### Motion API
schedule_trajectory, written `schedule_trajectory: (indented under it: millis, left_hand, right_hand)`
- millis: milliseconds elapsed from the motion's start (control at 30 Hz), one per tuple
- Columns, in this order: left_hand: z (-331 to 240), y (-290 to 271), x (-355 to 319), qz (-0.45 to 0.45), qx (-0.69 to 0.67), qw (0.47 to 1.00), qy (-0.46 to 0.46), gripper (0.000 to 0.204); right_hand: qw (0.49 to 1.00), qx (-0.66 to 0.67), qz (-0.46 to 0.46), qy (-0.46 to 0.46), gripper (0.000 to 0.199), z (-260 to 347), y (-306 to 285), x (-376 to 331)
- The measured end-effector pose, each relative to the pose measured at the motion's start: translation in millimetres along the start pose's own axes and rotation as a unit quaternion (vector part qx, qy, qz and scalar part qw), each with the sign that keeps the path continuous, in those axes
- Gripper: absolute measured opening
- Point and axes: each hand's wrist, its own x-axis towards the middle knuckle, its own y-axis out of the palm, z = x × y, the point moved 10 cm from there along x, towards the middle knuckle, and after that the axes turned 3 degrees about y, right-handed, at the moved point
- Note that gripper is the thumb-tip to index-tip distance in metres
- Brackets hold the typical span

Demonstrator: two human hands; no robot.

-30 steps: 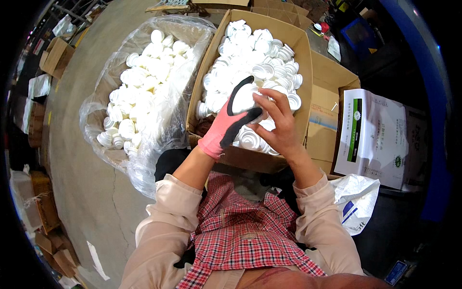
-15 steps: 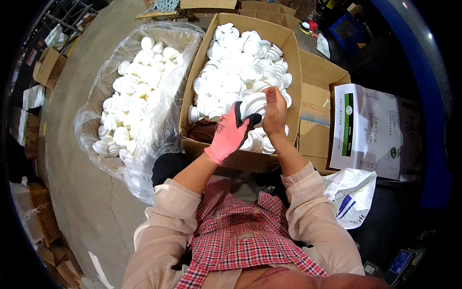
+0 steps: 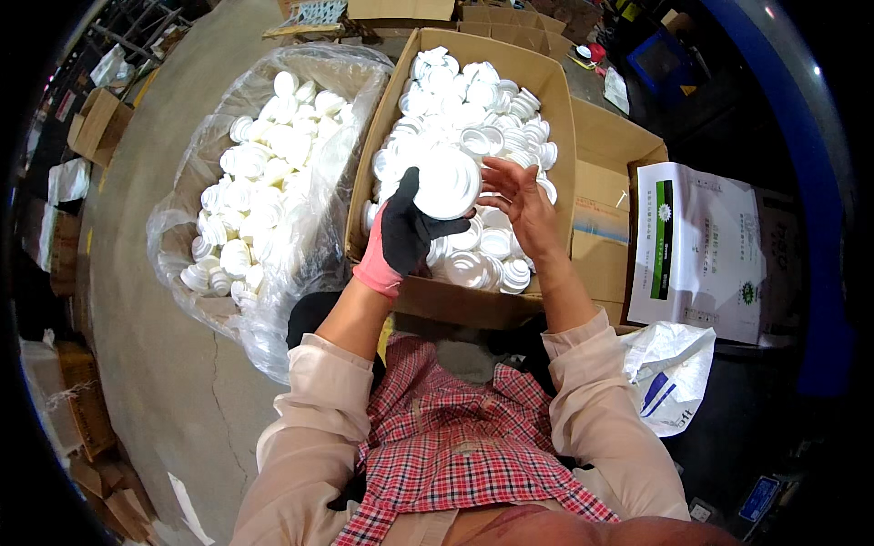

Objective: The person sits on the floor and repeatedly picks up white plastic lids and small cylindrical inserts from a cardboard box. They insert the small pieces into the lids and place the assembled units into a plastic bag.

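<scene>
My left hand (image 3: 403, 232) wears a pink and black glove and grips a round white plastic lid (image 3: 445, 183) from below. My bare right hand (image 3: 521, 202) is spread open beside the lid, fingertips close to its right rim. Both hands hover over an open cardboard box (image 3: 452, 298) filled with several white lids (image 3: 473, 136). To the left, a clear plastic bag (image 3: 191, 237) holds several more white lids (image 3: 259, 177).
A white printed carton (image 3: 701, 246) with a green stripe stands at the right, a white plastic bag (image 3: 669, 378) below it. Cardboard boxes (image 3: 96, 127) and scraps lie along the left on the concrete floor (image 3: 173, 382). More boxes stand at the back.
The view has shifted slightly. My left hand now holds the lid flat-side up, higher over the box. My right hand has let go and opened beside it.
</scene>
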Motion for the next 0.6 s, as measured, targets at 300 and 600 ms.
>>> schedule_trajectory:
  millis: [300, 600]
  left_hand:
    - [-93, -46, -10, -0.053, -0.202, 0.946, 0.247, 0.055]
    - [-83, -56, -14, -0.121, 0.065, 0.962, 0.236, 0.043]
  right_hand:
    - [0.995, -0.099, -0.027, 0.010, 0.045, -5, -24, 2]
    - [0.754, -0.647, 0.107, 0.024, 0.048, -115, -23, -9]
